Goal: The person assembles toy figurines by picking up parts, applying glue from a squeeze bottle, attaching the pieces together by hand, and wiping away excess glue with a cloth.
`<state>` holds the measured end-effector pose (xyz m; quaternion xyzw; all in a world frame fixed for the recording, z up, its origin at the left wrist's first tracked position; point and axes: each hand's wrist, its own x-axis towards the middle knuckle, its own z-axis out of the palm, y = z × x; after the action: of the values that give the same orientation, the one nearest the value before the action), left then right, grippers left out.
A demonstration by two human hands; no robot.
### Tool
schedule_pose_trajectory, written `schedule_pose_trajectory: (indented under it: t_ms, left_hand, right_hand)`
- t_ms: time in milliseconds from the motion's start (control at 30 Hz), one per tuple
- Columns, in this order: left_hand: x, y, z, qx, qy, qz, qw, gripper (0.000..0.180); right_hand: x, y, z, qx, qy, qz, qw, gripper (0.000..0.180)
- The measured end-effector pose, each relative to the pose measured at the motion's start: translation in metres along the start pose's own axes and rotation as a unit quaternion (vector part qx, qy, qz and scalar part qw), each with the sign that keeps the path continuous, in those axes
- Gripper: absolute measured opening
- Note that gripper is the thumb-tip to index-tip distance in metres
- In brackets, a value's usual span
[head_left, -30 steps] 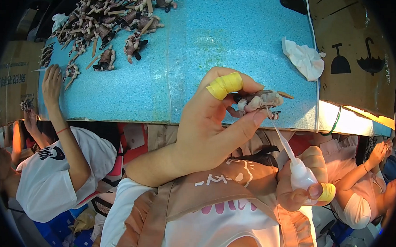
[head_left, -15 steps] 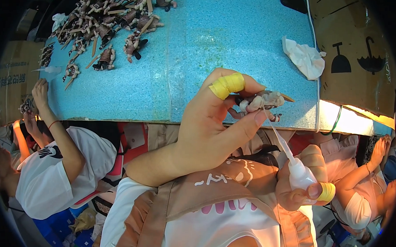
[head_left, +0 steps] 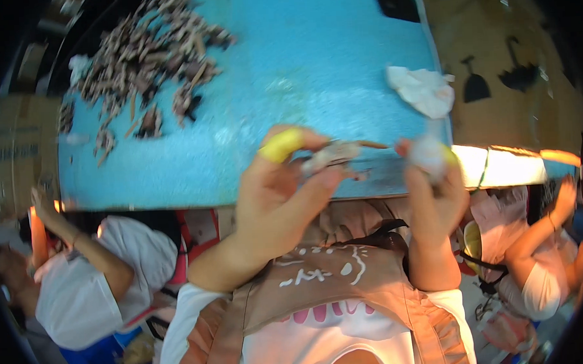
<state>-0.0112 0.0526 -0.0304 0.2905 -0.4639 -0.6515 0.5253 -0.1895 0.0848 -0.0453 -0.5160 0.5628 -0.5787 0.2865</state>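
My left hand (head_left: pixel 276 196) is raised at the near edge of the blue table (head_left: pixel 312 70). It pinches a small grey-brown piece (head_left: pixel 332 155) between thumb and fingers, and its forefinger wears a yellow finger cot (head_left: pixel 281 145). My right hand (head_left: pixel 435 189) is up beside it and grips a small white squeeze bottle (head_left: pixel 427 152), whose thin nozzle points left toward the piece. Both hands are blurred by motion.
A heap of several similar brownish pieces (head_left: pixel 150 64) lies at the table's far left. A crumpled white tissue (head_left: pixel 424 88) sits near the right edge, with a cardboard box (head_left: pixel 514 74) beyond it. One person in white (head_left: pixel 81 289) sits on my left, another person (head_left: pixel 542 262) on my right.
My right hand has come up from my lap with the bottle to the level of the piece. My left hand keeps its hold and has barely moved.
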Motion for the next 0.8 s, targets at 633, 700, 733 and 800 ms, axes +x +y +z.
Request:
schedule_pose_trajectory:
  t_ms: [633, 700, 733, 800]
  left_hand:
    - [0.004, -0.003, 0.0, -0.061, 0.021, -0.083, 0.994, 0.031]
    - [0.004, -0.006, 0.002, -0.08, 0.002, -0.092, 0.993, 0.029]
    - [0.004, -0.005, 0.007, -0.081, 0.003, -0.088, 0.993, 0.029]
    - [0.001, -0.002, 0.018, -0.069, -0.016, -0.108, 0.992, 0.029]
  right_hand:
    - [0.108, 0.045, -0.128, -0.311, 0.268, -0.268, 0.872, 0.013]
    - [0.131, 0.061, -0.136, -0.382, 0.234, -0.249, 0.859, 0.013]
    - [0.135, 0.063, -0.138, -0.39, 0.224, -0.238, 0.861, 0.014]
    - [0.14, 0.068, -0.144, -0.408, 0.204, -0.213, 0.864, 0.015]
